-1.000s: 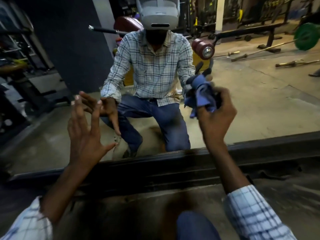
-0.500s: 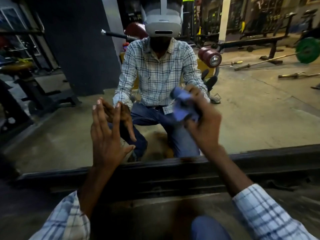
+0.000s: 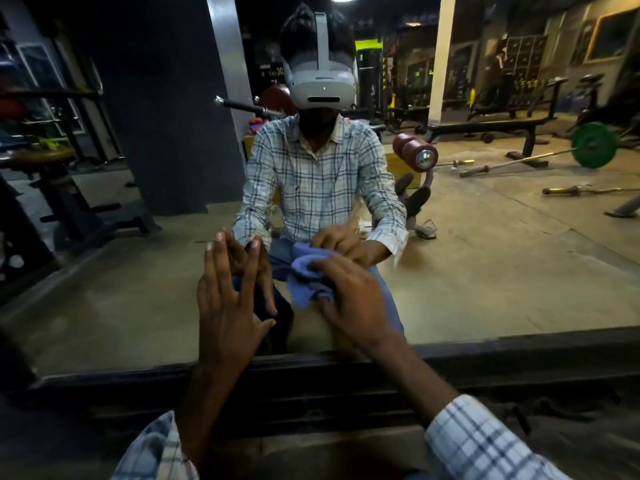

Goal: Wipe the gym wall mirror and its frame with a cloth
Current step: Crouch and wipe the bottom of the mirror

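Head view: your right hand (image 3: 353, 299) has its fingers curled over a bunched blue cloth (image 3: 308, 284) and pins it against the glass of the mirror (image 3: 485, 265), low down and near the middle, a little above the bottom frame (image 3: 519, 362). Your left hand (image 3: 227, 306) is just beside it, fingers straight and slightly spread. Its fingertips meet their own reflection on the glass, and it holds nothing. Both your forearms cross over the frame, and your checked sleeves (image 3: 485, 441) show at the lower edge.

The frame is a dark, flat band running straight across the view, dull and scuffed, with rough dark flooring below it.

In the glass you see yourself low to the floor, in a pale checked shirt and blue jeans, wearing a smooth white headset (image 3: 322, 88). The reflected room is a gym with a matte, sandy floor (image 3: 467, 289), stained in patches. A dark square pillar (image 3: 166, 116) stands on one side and a cream column (image 3: 440, 57) on the other. A long flat bench (image 3: 485, 128) sits on black legs. A round green weight plate (image 3: 594, 149) is on a thin metal bar, and another bar lies loose nearby. Two maroon padded rollers (image 3: 414, 150) end in a shiny metal cap
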Action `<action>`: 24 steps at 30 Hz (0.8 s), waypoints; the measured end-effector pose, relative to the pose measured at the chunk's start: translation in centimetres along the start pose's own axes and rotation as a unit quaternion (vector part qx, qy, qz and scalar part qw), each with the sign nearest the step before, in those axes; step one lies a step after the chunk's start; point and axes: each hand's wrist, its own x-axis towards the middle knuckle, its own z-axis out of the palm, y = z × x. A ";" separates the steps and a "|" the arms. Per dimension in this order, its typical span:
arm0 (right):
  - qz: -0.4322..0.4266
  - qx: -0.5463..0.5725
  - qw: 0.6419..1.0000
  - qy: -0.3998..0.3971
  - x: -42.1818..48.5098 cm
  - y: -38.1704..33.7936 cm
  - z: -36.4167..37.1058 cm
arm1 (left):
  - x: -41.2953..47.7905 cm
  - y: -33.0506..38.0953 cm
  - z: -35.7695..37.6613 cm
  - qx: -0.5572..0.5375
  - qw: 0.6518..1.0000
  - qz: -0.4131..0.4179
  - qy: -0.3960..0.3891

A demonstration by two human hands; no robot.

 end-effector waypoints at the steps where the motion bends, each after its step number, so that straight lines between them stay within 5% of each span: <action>1: -0.011 -0.008 1.000 0.027 1.5 0.1 -1.6 | 0.0 0.2 -0.1 0.000 1.000 0.001 0.000; 7: 0.074 -0.038 0.930 0.359 11.1 0.4 -10.2 | 0.2 0.1 0.1 -0.015 1.000 0.007 0.002; 9: 0.064 -0.010 0.937 0.344 11.2 -0.7 -7.3 | 0.2 0.1 0.3 -0.018 1.000 0.006 0.005; 13: -0.024 -0.010 0.996 0.083 6.2 -2.6 0.5 | 0.1 -0.1 0.3 -0.011 1.000 0.011 0.012; 16: -0.039 -0.040 0.998 -0.008 5.0 -2.2 0.3 | 0.0 -0.2 0.1 -0.014 1.000 0.019 0.016; 18: -0.051 -0.073 0.996 0.022 6.8 -2.0 -2.3 | 0.1 -0.1 -0.1 -0.021 1.000 0.010 0.010; 22: 0.016 -0.055 0.961 0.271 13.6 -1.6 -9.1 | 0.4 0.1 -0.3 -0.025 1.000 -0.001 0.007; 24: 0.039 -0.044 0.950 0.307 15.0 -2.0 -8.4 | 0.4 0.1 -0.2 -0.025 1.000 0.000 0.015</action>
